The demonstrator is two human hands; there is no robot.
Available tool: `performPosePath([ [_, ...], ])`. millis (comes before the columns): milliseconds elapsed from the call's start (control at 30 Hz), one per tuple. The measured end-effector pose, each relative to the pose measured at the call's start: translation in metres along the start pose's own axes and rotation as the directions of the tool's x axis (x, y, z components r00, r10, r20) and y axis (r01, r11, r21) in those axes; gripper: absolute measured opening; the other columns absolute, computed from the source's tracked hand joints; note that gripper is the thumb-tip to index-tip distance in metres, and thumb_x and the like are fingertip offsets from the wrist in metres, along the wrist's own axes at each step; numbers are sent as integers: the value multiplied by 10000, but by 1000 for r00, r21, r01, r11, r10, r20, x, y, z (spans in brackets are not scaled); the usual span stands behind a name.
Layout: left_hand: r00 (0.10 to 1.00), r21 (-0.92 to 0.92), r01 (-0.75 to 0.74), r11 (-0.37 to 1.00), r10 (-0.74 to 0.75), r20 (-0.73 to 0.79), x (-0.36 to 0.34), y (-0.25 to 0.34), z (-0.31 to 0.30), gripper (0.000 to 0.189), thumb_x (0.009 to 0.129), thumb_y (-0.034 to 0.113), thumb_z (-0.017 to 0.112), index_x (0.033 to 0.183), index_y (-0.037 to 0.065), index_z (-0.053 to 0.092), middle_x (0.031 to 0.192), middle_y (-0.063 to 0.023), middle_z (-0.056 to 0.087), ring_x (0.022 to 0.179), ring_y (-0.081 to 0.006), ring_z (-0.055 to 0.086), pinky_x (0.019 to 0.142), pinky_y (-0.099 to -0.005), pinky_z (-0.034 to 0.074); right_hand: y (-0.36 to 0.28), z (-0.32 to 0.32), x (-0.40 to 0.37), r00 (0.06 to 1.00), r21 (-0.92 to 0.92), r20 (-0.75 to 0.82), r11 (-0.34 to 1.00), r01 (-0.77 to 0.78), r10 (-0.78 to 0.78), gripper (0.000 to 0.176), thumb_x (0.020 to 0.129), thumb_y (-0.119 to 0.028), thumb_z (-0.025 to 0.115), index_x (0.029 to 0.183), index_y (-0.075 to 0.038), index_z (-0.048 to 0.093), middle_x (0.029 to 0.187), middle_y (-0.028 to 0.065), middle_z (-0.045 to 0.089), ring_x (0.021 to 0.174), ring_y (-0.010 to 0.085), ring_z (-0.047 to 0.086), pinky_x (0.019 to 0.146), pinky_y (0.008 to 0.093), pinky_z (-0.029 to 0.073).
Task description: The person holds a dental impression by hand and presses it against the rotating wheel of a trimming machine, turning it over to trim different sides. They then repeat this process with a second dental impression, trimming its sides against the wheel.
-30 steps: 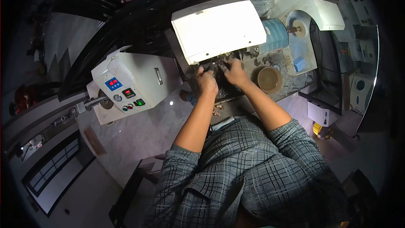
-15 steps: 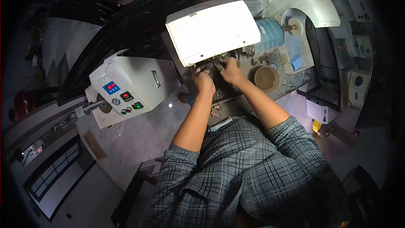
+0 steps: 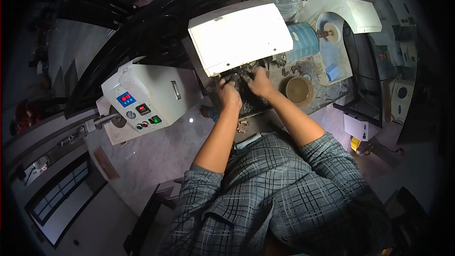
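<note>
Below the lower edge of a white machine hood (image 3: 241, 38), my left hand (image 3: 229, 96) is closed with its fingers curled and pointing up toward the hood. A short way to its right, my right hand (image 3: 260, 84) is also closed, its fingers bent inward under the hood's edge. Both sets of fingers are dark with grime. Whatever lies between them is in shadow and too dark to name. Dark, dirty residue (image 3: 250, 106) covers the bench around the hands. Near my right wrist stands a round brown bowl (image 3: 299, 90) with liquid in it.
A blue-green motor housing (image 3: 304, 40) joins the hood to a spindle with a pale wheel (image 3: 333, 33) under a second white hood (image 3: 343, 9). A blue block (image 3: 332, 71) lies below that wheel. At left is a white control box (image 3: 147, 95) with lit displays.
My hands stay under the hood's edge. The fingers of both hands have shifted slightly, and the right hand sits a little lower. The view has moved very slightly.
</note>
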State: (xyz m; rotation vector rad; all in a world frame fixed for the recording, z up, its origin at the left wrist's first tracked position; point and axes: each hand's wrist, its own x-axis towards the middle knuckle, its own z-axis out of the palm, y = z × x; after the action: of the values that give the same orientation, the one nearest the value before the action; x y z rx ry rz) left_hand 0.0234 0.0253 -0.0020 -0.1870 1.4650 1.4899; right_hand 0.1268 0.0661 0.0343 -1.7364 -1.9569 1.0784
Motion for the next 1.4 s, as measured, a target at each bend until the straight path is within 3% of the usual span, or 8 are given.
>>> performPosePath([
  [67,976,-13,-59,998,60,211,4,-3,-4,275,655,-91,420,863,27,555,766,-27,531,684,-124,490,630,-229,391,19,12,5,1000,106,-8,994,-26,27,224,716,-139,633,793,65,579,806,248,580,791,346,578,692,383,449],
  [567,996,354,-32,935,-1,95,12,17,9,551,672,-78,437,1213,-114,339,1010,-127,507,861,-164,501,788,-259,387,0,8,4,986,35,40,986,-164,163,225,732,-125,634,800,70,544,762,216,576,737,282,576,672,350,439],
  [733,962,550,-273,789,225,155,14,13,2,507,683,-55,452,1185,-96,392,1142,-176,449,1056,-204,436,908,-269,309,20,27,2,988,182,-136,982,-40,66,259,698,-175,661,748,60,564,745,247,575,760,360,580,661,386,452],
  [867,975,318,-65,946,-8,222,23,10,-2,464,676,-70,449,1140,-75,438,1122,-160,466,1052,-205,441,918,-278,311,17,26,5,985,71,-174,997,-5,17,227,702,-140,644,766,66,574,760,249,580,765,355,584,659,386,453],
  [967,940,107,-163,981,121,319,13,4,-8,330,668,-122,392,941,11,521,855,-50,529,749,-118,487,657,-228,394,-8,-1,-8,994,126,-104,992,29,-16,199,700,-106,629,790,67,590,773,252,583,766,354,587,652,388,455],
  [1000,978,-38,-152,988,156,135,9,-5,-3,316,667,-129,365,880,44,522,780,-34,537,661,-105,490,564,-206,385,-13,-4,-7,995,128,-102,991,29,-16,199,700,-106,629,790,67,590,773,252,583,766,354,587,652,388,455],
  [1133,946,8,-93,996,86,313,16,-8,-10,281,683,-90,386,877,61,522,727,-18,534,490,-80,442,389,-196,328,-18,-11,-8,998,113,-54,993,-34,40,192,695,-97,627,795,65,599,767,250,583,754,357,588,646,389,457],
  [1400,996,-2,63,998,-63,-63,8,-9,1,335,706,-18,466,1025,81,451,830,-36,503,515,-90,426,357,-195,293,0,2,0,995,107,-82,993,-50,59,235,697,-154,650,768,62,592,742,249,583,741,353,587,664,380,455],
])
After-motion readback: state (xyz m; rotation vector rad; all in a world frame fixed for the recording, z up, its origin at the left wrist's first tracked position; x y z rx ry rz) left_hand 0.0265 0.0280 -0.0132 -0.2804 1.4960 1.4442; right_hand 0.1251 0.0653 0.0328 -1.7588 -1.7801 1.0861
